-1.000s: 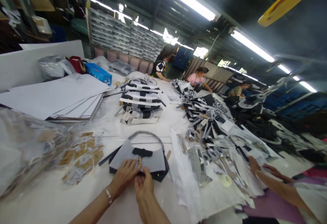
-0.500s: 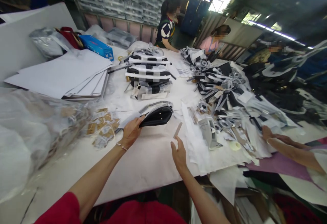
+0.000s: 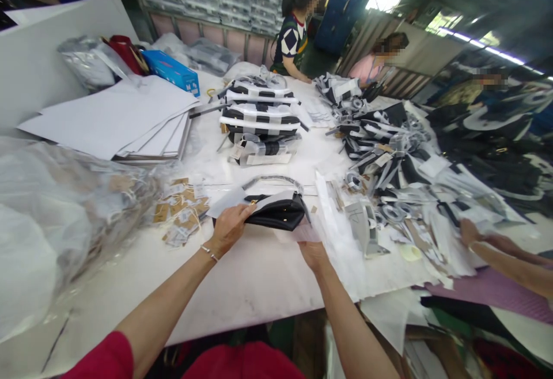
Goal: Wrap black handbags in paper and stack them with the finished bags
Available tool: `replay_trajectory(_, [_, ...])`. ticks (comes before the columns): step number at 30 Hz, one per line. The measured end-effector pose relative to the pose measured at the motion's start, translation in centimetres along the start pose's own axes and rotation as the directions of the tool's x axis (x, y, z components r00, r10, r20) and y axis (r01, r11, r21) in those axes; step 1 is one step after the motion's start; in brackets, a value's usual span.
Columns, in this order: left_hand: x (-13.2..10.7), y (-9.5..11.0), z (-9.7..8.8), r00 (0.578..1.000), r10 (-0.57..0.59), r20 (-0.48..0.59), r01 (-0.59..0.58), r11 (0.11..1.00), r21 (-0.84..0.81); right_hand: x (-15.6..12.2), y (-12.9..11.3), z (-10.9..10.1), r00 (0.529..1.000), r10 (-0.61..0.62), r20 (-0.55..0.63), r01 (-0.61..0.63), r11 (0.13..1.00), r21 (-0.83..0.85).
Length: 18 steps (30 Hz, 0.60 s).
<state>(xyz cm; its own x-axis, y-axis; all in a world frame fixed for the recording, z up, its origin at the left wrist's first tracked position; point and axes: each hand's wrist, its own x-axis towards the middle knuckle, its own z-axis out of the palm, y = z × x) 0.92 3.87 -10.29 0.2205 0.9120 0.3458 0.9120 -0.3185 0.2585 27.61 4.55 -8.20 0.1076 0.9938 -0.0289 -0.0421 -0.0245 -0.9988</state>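
My left hand (image 3: 230, 228) is closed on the near left end of a black handbag (image 3: 279, 216), which is tilted with its mouth gaping toward the right. White wrapping paper lies against the bag's upper side, and its wrapped handle (image 3: 276, 178) arches behind it. Just below the bag's right corner, my right hand (image 3: 313, 254) pinches the edge of a thin translucent sheet (image 3: 298, 232); the sheet partly covers its fingertips. Left of the bag lie several brown tags with white strings (image 3: 184, 206).
Wrapped black bags (image 3: 261, 122) stand in a row at the back. White boards (image 3: 116, 117) and a blue box (image 3: 170, 72) are at left, beside clear plastic bags (image 3: 56, 223). More bags (image 3: 389, 143) pile up at right, near a co-worker's hands (image 3: 470, 234). Other people stand beyond.
My right hand has moved in to the bag's lower right corner and now grips the thin sheet. The bag's mouth has turned more toward me. The whole view has shifted slightly.
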Motion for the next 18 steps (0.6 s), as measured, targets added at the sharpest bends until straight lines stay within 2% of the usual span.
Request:
replay_trajectory(2, [-0.3, -0.1, 0.2, 1.0, 0.019, -0.005, -0.019, 1.0, -0.004, -0.9, -0.2, -0.2, 0.999, 0.04, -0.034, -0.039, 0.999, 0.024])
replay_trajectory(5, [-0.5, -0.1, 0.2, 0.999, 0.044, 0.013, -0.044, 0.999, -0.019, -1.3, -1.0, -1.3, 0.981, 0.06, -0.183, -0.061, 0.998, -0.001])
replay_trajectory(10, [-0.4, -0.2, -0.2, 0.999, 0.005, 0.036, -0.003, 0.997, -0.073, -0.8, -3.9, -3.7, 0.953, 0.016, -0.304, -0.014, 1.0, 0.011])
replay_trajectory(12, [-0.2, -0.4, -0.7, 0.998, -0.058, 0.025, 0.061, 0.993, -0.104, -1.2, -5.6, -4.4, 0.945, -0.058, -0.323, 0.035, 0.996, -0.078])
replay_trajectory(15, [0.5, -1.1, -1.6, 0.977, -0.21, -0.027, 0.2, 0.957, -0.212, -2.7, -8.9, -4.7, 0.915, -0.281, -0.29, 0.194, 0.935, -0.296])
replay_trajectory(18, [1.5, -2.1, -2.6, 0.902, -0.427, -0.069, 0.383, 0.862, -0.333, -5.3, -12.7, -4.0, 0.841, -0.507, -0.186, 0.39, 0.808, -0.441])
